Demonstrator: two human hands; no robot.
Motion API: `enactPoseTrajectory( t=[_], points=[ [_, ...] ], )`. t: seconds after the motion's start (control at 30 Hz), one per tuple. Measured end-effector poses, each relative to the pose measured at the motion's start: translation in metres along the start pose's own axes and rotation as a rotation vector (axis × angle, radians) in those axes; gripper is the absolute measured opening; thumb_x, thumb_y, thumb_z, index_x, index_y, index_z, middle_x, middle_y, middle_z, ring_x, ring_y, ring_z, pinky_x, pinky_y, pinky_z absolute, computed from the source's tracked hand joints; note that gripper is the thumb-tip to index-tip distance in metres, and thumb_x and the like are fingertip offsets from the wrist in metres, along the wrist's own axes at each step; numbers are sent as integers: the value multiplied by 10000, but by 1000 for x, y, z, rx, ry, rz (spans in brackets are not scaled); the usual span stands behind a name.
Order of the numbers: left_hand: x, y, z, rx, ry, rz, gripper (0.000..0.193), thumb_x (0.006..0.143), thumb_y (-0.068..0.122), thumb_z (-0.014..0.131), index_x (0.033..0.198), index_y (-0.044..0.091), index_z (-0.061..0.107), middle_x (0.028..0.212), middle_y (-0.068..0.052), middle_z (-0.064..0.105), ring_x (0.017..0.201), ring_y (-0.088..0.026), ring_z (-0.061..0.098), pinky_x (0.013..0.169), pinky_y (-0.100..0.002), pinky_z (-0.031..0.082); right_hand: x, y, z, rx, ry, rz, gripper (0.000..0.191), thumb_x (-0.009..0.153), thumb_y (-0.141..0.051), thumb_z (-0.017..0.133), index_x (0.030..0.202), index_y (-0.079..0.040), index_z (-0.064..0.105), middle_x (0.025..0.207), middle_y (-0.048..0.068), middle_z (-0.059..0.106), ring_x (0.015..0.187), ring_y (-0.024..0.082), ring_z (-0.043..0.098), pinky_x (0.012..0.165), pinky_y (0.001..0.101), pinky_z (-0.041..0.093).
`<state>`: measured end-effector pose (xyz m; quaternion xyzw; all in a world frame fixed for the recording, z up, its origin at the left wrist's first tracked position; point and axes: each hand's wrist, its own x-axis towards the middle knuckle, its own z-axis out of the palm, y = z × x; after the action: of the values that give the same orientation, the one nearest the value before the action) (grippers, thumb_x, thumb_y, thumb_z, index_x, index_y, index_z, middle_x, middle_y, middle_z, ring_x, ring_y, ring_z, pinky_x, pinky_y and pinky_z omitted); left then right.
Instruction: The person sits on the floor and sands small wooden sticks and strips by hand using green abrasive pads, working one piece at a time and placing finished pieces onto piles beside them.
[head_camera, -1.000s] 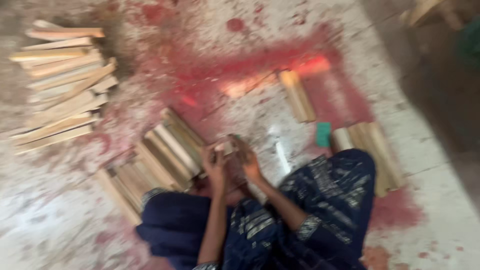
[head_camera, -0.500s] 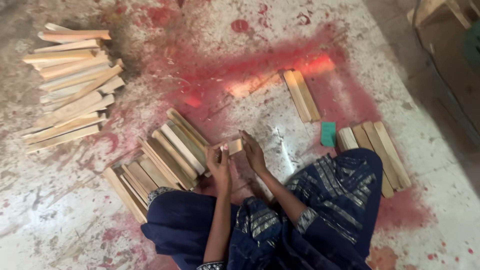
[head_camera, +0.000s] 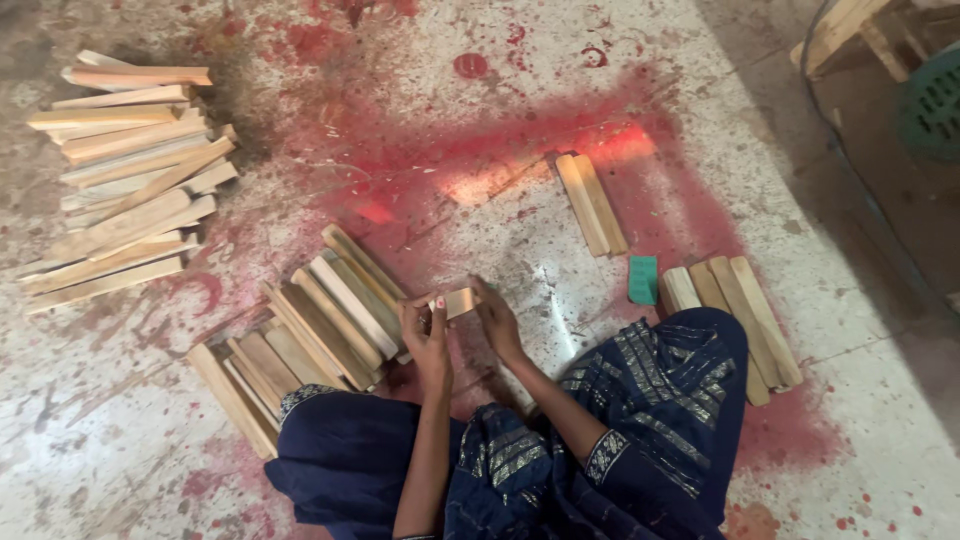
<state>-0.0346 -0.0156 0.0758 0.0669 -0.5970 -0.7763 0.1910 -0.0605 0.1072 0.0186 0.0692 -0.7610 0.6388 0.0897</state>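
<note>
Down on a pale concrete floor (head_camera: 120, 440) splashed with red stain, we hold a small wooden block (head_camera: 460, 302) between both hands: our left hand (head_camera: 425, 335) and right hand (head_camera: 497, 320) grip its ends just above our lap. Wooden slats (head_camera: 320, 330) lie beside our knee, a larger stack (head_camera: 125, 180) sits well apart, and a green block (head_camera: 643, 280) rests nearby.

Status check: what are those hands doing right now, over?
Left hand and right hand both gripping one small wood block. Slat pile beside left hand. Nothing blocking.

Slat stack (head_camera: 310, 335) left of hands (head_camera: 465, 325)
</note>
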Motion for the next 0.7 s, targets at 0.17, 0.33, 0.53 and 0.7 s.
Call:
enactPoseTrajectory(
  t=[0.17, 0.33, 0.53, 0.7],
  points=[
    [1, -12, 0, 15, -12, 40, 143, 1017, 112, 664, 1120, 16, 641, 1047, -8, 535, 803, -70, 540, 681, -235, 484, -19, -25, 11, 8, -101, -102, 442, 1070, -132, 483, 1505, -68, 528, 1589, 133, 494, 1526, 301, 382, 1257, 430, 270],
    [1, -29, -12, -130, 105, -115, 214, 1006, 133, 689, 1162, 65, 560, 929, 5, 559, 738, -60, 479, 629, -236, 448, -14, -17, 21, -36, -47, -128, 394, 1103, -186, 489, 1466, -76, 594, 1568, 125, 551, 1531, 293, 404, 1266, 437, 281],
    [13, -40, -1, -143, 91, -145, 247, 938, 168, 716, 1119, 100, 564, 950, 18, 564, 814, -64, 554, 653, -228, 491, 7, -3, 9, 28, 29, 27, 450, 1058, -242, 533, 1482, -93, 557, 1554, 100, 535, 1489, 265, 431, 1217, 403, 319],
    [-3, -47, -11, -18, -16, -43, 194, 1024, 143, 705, 1120, 52, 564, 1010, -17, 557, 922, -78, 535, 780, -228, 472, -27, -26, 12, 244, -106, -55, 442, 1087, -195, 521, 1509, -65, 539, 1630, 104, 455, 1539, 262, 373, 1246, 374, 313]
  ],
)
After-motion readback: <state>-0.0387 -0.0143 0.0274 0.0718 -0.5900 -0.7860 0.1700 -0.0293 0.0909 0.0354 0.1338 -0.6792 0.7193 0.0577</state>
